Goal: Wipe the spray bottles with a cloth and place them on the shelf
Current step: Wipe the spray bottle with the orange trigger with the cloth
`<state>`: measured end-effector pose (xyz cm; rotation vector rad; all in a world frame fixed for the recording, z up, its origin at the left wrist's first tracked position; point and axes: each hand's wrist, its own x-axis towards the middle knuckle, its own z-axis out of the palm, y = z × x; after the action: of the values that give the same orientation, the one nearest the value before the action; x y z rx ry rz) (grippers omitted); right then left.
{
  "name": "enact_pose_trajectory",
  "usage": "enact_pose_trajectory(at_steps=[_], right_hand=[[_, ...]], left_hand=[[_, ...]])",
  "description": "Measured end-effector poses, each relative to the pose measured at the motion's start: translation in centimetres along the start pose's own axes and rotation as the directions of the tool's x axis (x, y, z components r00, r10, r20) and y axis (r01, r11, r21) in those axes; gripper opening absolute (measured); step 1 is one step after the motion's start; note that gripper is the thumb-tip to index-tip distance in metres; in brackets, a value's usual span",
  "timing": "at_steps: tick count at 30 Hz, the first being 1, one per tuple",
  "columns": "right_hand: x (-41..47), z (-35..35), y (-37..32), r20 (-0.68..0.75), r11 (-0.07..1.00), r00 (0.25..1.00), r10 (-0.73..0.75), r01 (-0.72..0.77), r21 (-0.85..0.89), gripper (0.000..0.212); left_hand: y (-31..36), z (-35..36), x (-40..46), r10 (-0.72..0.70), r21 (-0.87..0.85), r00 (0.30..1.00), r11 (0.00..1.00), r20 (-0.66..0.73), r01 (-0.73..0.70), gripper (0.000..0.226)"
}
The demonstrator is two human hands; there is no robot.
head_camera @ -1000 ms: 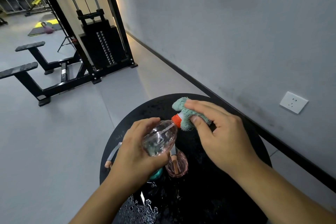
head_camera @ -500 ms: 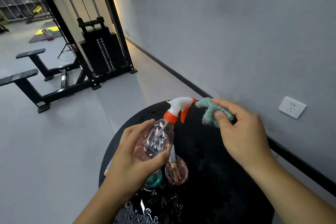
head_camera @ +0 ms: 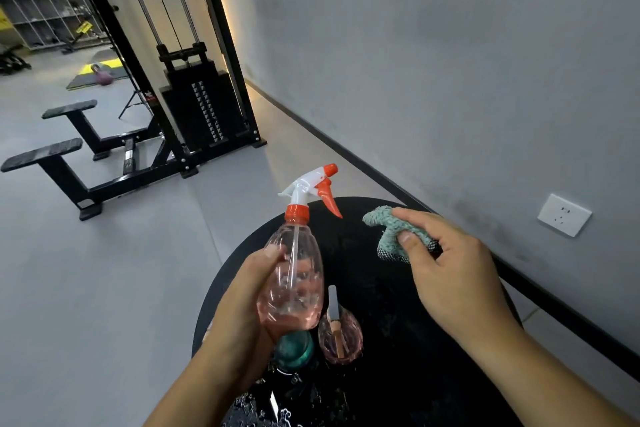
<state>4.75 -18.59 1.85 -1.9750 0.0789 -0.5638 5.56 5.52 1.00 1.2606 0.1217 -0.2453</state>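
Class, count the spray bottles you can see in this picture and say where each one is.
3: a pink bottle held in the left hand; a second pink one and a teal one on the black table, partly hidden.

Three spray bottles were present: one pink bottle (head_camera: 294,282) held, two on the desk (head_camera: 398,374). One cloth (head_camera: 391,230) and two hands were visible.

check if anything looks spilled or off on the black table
Yes: water droplets are scattered over the black round table near its front edge, below the left hand holding the pink spray bottle. Nothing else there looks odd.
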Motion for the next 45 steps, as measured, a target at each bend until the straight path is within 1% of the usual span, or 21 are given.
enact_pose_trajectory(at_steps=[2, 3, 6, 8, 10, 14, 16, 17, 21, 22, 24, 25, 28, 31, 37, 41, 43, 45], right_hand=[[0.0, 0.0, 0.1, -0.001, 1.000, 1.000, 0.000, 0.000, -0.001, 0.033], [0.0, 0.1, 0.1, 0.001, 1.000, 1.000, -0.001, 0.001, 0.001, 0.033], [-0.1, 0.3, 0.3, 0.006, 1.000, 1.000, -0.010, 0.010, 0.013, 0.033], [-0.1, 0.3, 0.3, 0.010, 1.000, 1.000, -0.009, 0.009, 0.014, 0.033], [-0.1, 0.3, 0.4, 0.018, 1.000, 1.000, -0.005, 0.005, 0.017, 0.033], [0.0, 0.3, 0.5, 0.011, 1.000, 1.000, -0.014, 0.014, 0.016, 0.033], [0.0, 0.4, 0.5, 0.014, 1.000, 1.000, -0.015, 0.015, 0.021, 0.033], [0.0, 0.4, 0.5, 0.019, 1.000, 1.000, -0.013, 0.012, 0.024, 0.033], [-0.1, 0.4, 0.4, 0.031, 1.000, 0.999, -0.013, 0.012, 0.026, 0.034], [-0.1, 0.4, 0.4, 0.029, 1.000, 0.999, -0.014, 0.013, 0.022, 0.033], [-0.1, 0.4, 0.4, 0.026, 1.000, 1.000, -0.010, 0.010, 0.013, 0.033], [0.0, 0.4, 0.5, 0.025, 1.000, 1.000, -0.009, 0.009, 0.012, 0.033], [0.0, 0.3, 0.4, 0.022, 1.000, 1.000, -0.013, 0.012, 0.015, 0.032], [-0.1, 0.3, 0.3, 0.022, 1.000, 1.000, -0.010, 0.010, 0.012, 0.032], [0.0, 0.1, 0.1, 0.018, 1.000, 1.000, 0.004, -0.004, 0.004, 0.032], [-0.1, -0.1, -0.3, -0.014, 1.000, 1.000, 0.006, -0.005, 0.009, 0.032], [-0.1, -0.3, -0.5, -0.038, 0.999, 0.999, 0.000, 0.001, 0.036, 0.033], [-0.1, -0.3, -0.7, -0.084, 0.999, 0.996, -0.017, 0.021, 0.049, 0.032]], left_hand=[[-0.1, 0.2, 0.0, -0.009, 0.042, 0.999, 0.999, 0.040, 0.007, 0.097], [-0.1, 0.3, -0.1, -0.010, 0.054, 0.999, 0.998, 0.050, 0.008, 0.100], [0.0, 0.6, -0.2, -0.010, 0.061, 0.998, 0.998, 0.062, 0.007, 0.081], [0.2, 0.5, -0.2, -0.006, 0.065, 0.998, 0.998, 0.067, 0.002, 0.075], [0.4, 0.4, -0.3, 0.000, 0.037, 0.998, 0.999, 0.069, -0.002, 0.068], [0.8, 0.8, -0.4, -0.024, 0.005, 0.998, 1.000, 0.062, 0.024, 0.042], [1.0, 1.0, -0.6, -0.032, -0.028, 0.997, 0.999, 0.072, 0.034, 0.033], [1.1, 1.1, -0.7, -0.040, -0.063, 0.996, 0.997, 0.079, 0.045, 0.033], [1.0, 0.8, -1.0, -0.121, -0.177, 0.989, 0.975, 0.085, 0.135, 0.054], [1.0, 0.6, -0.9, -0.130, -0.186, 0.988, 0.972, 0.084, 0.143, 0.061], [1.0, 0.4, -0.8, -0.131, -0.175, 0.986, 0.973, 0.107, 0.149, 0.086], [1.1, 0.4, -0.8, -0.127, -0.167, 0.983, 0.975, 0.130, 0.148, 0.094], [1.1, 0.2, -0.7, -0.110, -0.147, 0.976, 0.979, 0.186, 0.139, 0.088], [1.2, 0.3, -0.7, -0.094, -0.136, 0.978, 0.983, 0.187, 0.120, 0.086], [1.5, 0.6, -0.9, -0.096, -0.181, 0.978, 0.975, 0.185, 0.130, 0.086], [1.6, 0.4, -1.1, -0.143, -0.180, 0.973, 0.968, 0.182, 0.176, 0.065], [1.6, 0.3, -1.3, -0.175, -0.142, 0.960, 0.968, 0.217, 0.208, 0.070], [1.7, 0.5, -1.5, -0.201, -0.098, 0.943, 0.967, 0.266, 0.234, 0.085]])
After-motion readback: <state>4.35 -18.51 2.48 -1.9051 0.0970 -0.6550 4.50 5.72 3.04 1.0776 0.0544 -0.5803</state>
